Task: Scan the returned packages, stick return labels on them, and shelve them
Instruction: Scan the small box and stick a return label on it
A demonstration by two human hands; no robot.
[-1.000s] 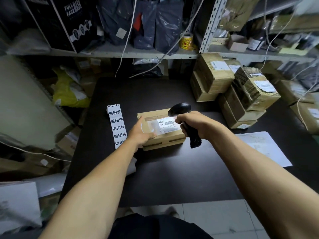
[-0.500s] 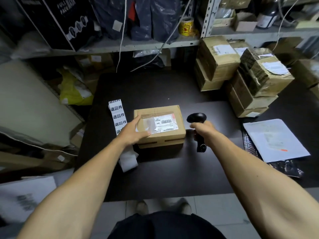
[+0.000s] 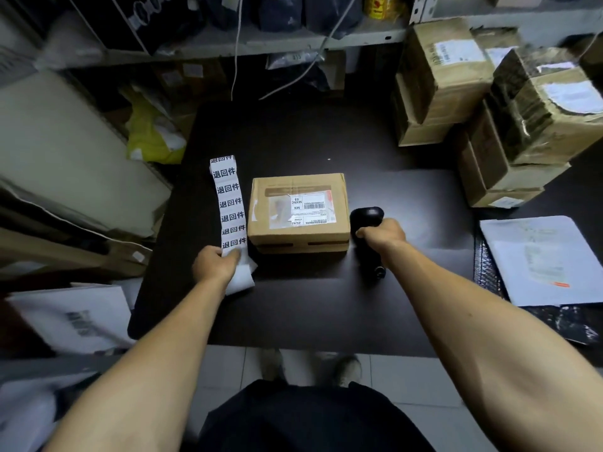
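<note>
Worktop: dark, matte worktop [image 3: 293, 305], set against metal shelving; pale tiled floor shows below its near edge.
Room: shelf [image 3: 228, 48] above the far edge carries dark bags and a yellow tape roll [image 3: 380, 6]; two white cables hang from it. Stacked cardboard boxes [image 3: 489, 109] stand at the far right; a white sheet of paper [image 3: 538, 259] lies at the right edge.
Package: brown cardboard package [image 3: 298, 212] sits flat at mid-worktop, long axis running left to right. Shipping label [image 3: 301, 210] faces up, its print reading upside down from the camera side.
Label strip: white strip of return labels [image 3: 230, 203] lies just left of the package, long axis running away from the person, nearly parallel to the package's left side.
Left hand: left hand [image 3: 215, 264] grips the near end of the strip, fingers curled over it; package is close by on the right, not touched.
Right hand: right hand [image 3: 383, 233] is wrapped round the handle of the black scanner [image 3: 367, 238], which sits just right of the package, head pointing away.
</note>
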